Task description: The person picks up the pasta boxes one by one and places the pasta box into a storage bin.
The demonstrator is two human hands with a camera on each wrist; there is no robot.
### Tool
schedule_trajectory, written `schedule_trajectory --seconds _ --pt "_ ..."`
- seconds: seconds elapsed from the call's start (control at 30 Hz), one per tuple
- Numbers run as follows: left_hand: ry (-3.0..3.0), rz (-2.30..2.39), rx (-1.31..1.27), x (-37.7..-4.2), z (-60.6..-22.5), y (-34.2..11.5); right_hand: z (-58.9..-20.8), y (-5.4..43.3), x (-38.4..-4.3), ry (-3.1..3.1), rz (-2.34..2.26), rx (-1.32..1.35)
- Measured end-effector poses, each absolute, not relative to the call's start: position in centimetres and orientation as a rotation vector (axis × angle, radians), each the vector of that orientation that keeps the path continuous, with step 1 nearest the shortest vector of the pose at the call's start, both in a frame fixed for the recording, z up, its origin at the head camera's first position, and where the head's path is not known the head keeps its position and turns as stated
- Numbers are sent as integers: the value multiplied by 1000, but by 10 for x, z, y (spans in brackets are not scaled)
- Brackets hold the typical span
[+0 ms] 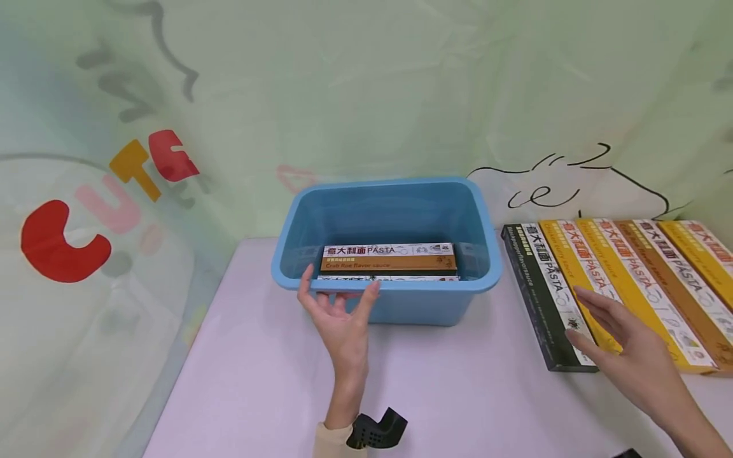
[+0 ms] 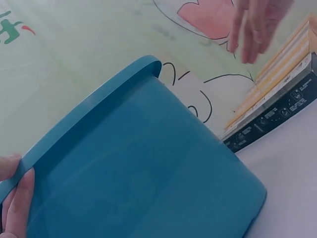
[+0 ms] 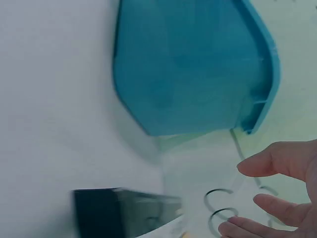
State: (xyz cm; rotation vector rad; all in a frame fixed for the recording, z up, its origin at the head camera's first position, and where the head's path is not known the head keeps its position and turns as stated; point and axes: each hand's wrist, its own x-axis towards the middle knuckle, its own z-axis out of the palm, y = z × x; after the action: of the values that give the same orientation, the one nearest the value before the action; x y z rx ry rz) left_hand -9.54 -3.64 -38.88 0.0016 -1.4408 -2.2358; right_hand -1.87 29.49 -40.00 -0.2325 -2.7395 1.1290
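My left hand [image 1: 342, 337] grips the near rim of a blue plastic bin [image 1: 415, 307], thumb and fingers on both sides of the lip. Inside the bin lies a brown-and-white pasta box [image 1: 389, 259] reading Crab Roe flavor sauce, with another box's edge showing in front of it. My right hand [image 1: 635, 353] is over the row of pasta boxes to the right, fingers spread and holding nothing. Nearest to it are a black pasta box [image 1: 529, 292] and a yellow pasta box [image 1: 607, 331]. In the right wrist view the thumb and fingers [image 3: 285, 208] stand apart.
Further right in the row lie another yellow box [image 1: 644, 292], a brown box [image 1: 676, 286] and a yellow box [image 1: 701, 254] at the frame's edge. A pale table [image 1: 240, 375] carries everything. Behind it hangs a green printed cloth [image 1: 366, 95], close to the bin's back.
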Motion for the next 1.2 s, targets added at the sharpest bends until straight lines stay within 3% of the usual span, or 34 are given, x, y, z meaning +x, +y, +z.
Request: schedule_trajectory --seconds 0.37,0.63,0.83,1.2 --pt "-1439 -2226 9 -94 -391 -40 -447 293 1 -2721 1199 -390" --pt "-1440 -2245 0 -91 -393 -39 -438 289 -3 -2750 1004 -352" --pt "-1449 -2229 4 -91 -392 -39 -425 297 -10 -2818 1272 -579" --pt "-1433 -2232 -15 -94 -391 -36 -449 291 0 -2615 1579 -553"
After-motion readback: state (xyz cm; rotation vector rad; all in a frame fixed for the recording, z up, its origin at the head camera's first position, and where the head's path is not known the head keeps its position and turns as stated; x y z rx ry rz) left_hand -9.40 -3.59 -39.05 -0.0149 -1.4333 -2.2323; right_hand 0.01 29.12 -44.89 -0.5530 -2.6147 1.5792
